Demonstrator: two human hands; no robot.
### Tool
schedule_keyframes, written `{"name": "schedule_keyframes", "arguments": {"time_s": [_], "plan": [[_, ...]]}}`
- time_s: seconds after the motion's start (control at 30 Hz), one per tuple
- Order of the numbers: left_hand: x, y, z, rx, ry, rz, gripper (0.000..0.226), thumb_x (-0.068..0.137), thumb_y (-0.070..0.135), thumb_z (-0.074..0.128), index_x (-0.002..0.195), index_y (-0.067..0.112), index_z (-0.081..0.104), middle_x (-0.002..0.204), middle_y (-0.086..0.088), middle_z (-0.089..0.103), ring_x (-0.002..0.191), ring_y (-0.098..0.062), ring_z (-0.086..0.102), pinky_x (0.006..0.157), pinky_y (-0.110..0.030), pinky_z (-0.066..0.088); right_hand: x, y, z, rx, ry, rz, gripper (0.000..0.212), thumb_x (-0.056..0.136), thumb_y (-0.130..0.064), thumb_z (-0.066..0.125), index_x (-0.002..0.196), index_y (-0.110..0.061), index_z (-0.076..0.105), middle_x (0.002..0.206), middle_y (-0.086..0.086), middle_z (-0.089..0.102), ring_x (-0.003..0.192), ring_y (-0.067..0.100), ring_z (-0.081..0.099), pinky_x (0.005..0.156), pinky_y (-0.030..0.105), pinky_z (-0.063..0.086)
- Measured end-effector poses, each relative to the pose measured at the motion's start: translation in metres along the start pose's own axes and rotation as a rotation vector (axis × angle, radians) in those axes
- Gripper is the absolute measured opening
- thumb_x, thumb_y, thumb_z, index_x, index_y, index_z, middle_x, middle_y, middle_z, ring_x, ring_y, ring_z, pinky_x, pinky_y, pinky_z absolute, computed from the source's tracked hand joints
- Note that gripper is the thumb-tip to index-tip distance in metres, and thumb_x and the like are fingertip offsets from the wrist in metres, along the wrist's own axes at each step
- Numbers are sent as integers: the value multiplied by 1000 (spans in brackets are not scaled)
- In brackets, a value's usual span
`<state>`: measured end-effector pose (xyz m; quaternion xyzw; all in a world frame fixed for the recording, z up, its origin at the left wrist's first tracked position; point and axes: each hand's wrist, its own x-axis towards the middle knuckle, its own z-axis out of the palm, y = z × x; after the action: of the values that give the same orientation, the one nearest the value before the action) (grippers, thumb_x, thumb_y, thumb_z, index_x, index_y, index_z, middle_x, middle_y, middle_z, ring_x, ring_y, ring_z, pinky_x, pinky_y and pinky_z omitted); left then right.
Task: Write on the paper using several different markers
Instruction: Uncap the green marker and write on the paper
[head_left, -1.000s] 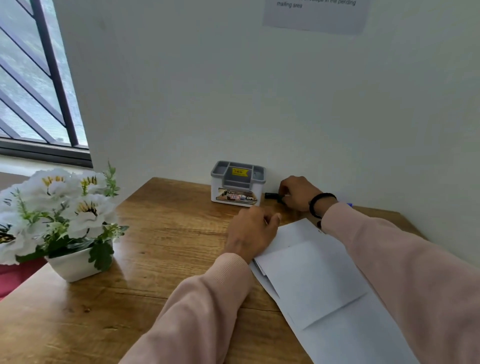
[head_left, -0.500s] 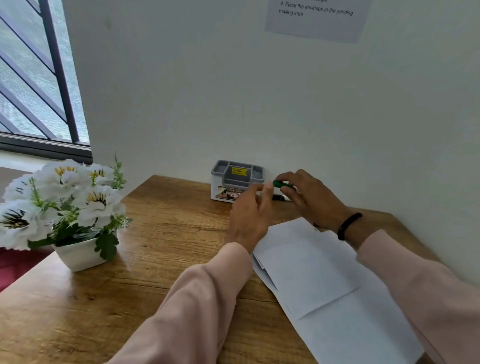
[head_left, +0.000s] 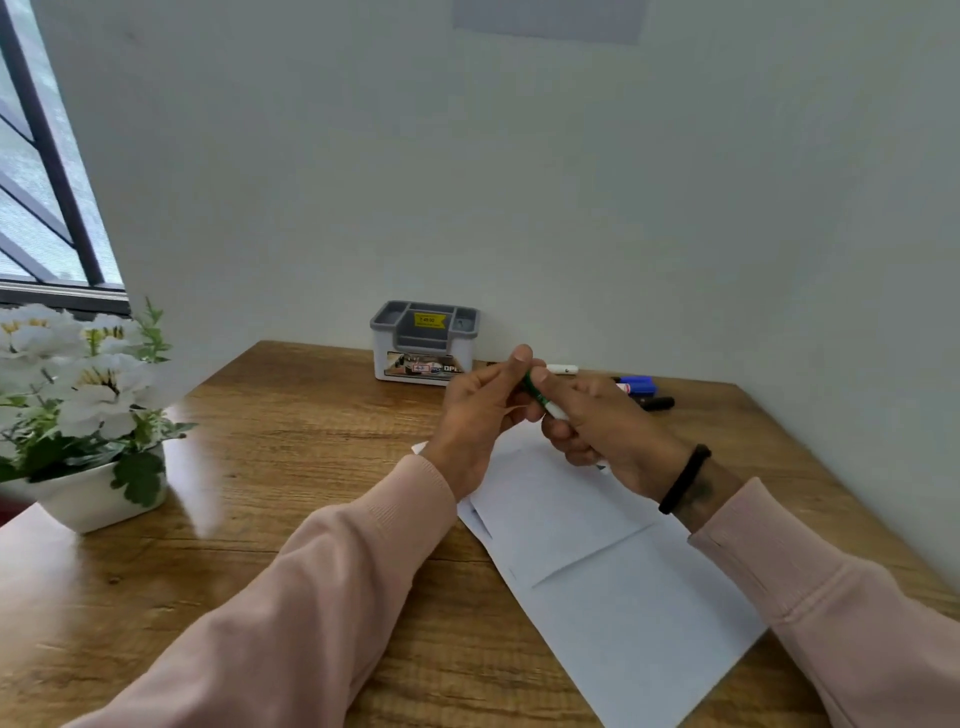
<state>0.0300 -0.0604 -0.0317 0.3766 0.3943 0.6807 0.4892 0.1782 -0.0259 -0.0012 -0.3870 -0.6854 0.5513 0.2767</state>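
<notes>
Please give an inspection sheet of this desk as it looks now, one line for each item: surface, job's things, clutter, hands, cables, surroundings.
Surface: wooden desk, set against a pale wall.
Job's things: white paper sheets lie flat, overlapping, on the desk's right half; green marker is held above them; more markers, one with a blue cap, one black, lie by the wall.
Clutter: grey desk organiser at the back; white flower pot on the left.
Hands: left hand pinches the green marker's cap end; right hand grips its barrel. A black band sits on the right wrist.
Cables: nothing seen.
Surroundings: barred window at left; a sheet on the wall, unreadable.
</notes>
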Motion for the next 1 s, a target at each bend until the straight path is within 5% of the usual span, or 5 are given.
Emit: {"name": "schedule_keyframes", "arguments": {"time_s": [0.4, 0.53, 0.77, 0.9, 1.0], "plan": [[-1, 19, -7, -54, 84, 91, 25, 97, 32, 67, 99, 9, 75, 86, -6, 71, 82, -14, 68, 78, -28, 57, -14, -4, 8, -68, -9, 82, 66, 99, -73, 45, 86, -11, 66, 52, -4, 40, 44, 9, 27, 43, 23, 20], [-2, 44, -20, -69, 226, -17, 17, 102, 17, 58, 109, 6, 69, 82, -10, 67, 71, -19, 65, 68, -30, 57, -24, 8, 5, 111, -58, 145, 21, 111, -26, 42, 121, -16, 57, 70, 9, 64, 45, 11, 38, 38, 21, 29], [-31, 36, -46, 1217, -52, 170, 34, 105, 15, 41, 104, 15, 75, 88, 18, 58, 77, 1, 50, 67, -16, 35, -43, 33, -22, 266, -55, -78, 34, 103, 5, 43, 121, -4, 70, 104, 20, 73, 79, 26, 66, 68, 36, 55], [-35, 40, -56, 1454, -394, 76, 28, 100, 48, 55, 122, 39, 69, 116, 13, 64, 98, -5, 55, 80, -24, 41, -54, 57, -40, 3, -123, -254, 26, 97, 10, 64, 119, -4, 65, 104, 27, 76, 90, 28, 69, 84, 35, 61], [-39, 43, -55, 1469, -462, 58, 36, 93, 51, 64, 127, 43, 66, 97, 28, 55, 85, 1, 50, 74, -22, 38, -59, 57, -59, -36, -241, -253, 26, 91, -3, 76, 112, -3, 61, 92, 22, 72, 86, 26, 65, 84, 33, 57]]}}
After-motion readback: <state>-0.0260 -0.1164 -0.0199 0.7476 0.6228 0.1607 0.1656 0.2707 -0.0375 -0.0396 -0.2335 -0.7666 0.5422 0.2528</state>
